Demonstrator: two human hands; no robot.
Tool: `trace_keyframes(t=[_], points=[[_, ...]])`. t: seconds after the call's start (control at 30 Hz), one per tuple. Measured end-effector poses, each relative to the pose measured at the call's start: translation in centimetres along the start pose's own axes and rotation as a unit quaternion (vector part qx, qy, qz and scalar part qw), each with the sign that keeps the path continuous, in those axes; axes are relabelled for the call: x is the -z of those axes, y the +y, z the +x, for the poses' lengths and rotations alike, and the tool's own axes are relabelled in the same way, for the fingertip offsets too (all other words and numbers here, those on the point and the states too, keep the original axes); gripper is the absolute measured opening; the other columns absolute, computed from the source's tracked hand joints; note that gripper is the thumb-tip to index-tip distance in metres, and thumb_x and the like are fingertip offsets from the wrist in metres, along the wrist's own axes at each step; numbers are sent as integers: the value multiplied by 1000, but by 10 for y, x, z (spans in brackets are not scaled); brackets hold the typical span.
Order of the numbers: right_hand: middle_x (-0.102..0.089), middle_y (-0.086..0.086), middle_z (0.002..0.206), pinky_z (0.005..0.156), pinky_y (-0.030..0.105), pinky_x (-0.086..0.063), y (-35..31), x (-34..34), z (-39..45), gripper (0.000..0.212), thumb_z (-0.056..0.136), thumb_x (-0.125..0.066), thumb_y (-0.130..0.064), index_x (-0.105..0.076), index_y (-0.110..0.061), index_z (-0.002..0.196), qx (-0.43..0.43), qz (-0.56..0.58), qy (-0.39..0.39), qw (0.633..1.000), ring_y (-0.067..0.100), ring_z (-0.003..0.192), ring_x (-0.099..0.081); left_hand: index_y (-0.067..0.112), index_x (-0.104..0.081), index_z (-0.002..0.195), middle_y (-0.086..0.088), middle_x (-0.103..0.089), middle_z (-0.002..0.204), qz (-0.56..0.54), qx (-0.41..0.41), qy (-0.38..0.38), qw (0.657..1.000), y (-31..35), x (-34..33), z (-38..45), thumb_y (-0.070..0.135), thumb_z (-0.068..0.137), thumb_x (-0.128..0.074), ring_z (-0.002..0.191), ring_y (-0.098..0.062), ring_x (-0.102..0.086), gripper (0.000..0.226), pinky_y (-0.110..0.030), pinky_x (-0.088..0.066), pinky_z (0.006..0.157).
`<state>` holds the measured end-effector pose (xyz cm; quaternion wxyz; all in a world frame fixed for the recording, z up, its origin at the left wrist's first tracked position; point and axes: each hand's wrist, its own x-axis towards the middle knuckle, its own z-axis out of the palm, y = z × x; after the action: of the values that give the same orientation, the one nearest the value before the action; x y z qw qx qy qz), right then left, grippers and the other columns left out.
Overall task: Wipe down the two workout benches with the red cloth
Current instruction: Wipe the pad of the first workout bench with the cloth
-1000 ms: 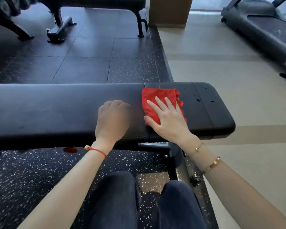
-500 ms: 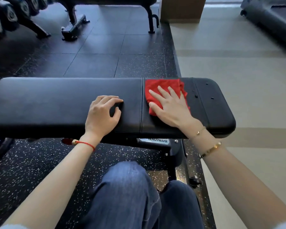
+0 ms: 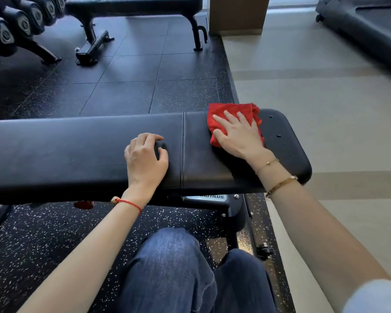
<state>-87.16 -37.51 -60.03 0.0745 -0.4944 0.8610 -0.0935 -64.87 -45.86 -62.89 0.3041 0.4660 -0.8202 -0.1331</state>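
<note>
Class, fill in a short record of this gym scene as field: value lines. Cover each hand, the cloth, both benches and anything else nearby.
right hand: flat, fingers straight, pressing the red cloth
red cloth: bunched, on the near bench's short pad, at its far edge
left hand: fingers curled, resting on the long pad
near bench: black, two pads
far bench: black, untouched
dumbbell rack: far left
</note>
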Motion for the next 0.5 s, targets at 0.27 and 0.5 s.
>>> trace_keyframes(t=[0.27, 0.5], points=[[-24, -12, 160, 119, 42, -10, -10, -14, -49, 53, 95, -37, -50, -29, -46, 148, 133, -16, 46, 990, 20, 149, -16, 19, -66, 108, -1, -64, 114, 40, -10, 10, 999, 5, -7, -2, 15, 85, -55, 116, -26, -52, 25, -45, -36, 106], [-21, -12, 161, 120, 43, -8, 17, -3, -11, 52, 97, -34, -51, -29, -45, 148, 72, -1, 27, 997, 18, 149, -13, 19, -66, 107, 1, -65, 112, 44, -12, 23, 999, 7, -8, -5, 14, 84, -56, 113, -25, -53, 25, -44, -39, 103]])
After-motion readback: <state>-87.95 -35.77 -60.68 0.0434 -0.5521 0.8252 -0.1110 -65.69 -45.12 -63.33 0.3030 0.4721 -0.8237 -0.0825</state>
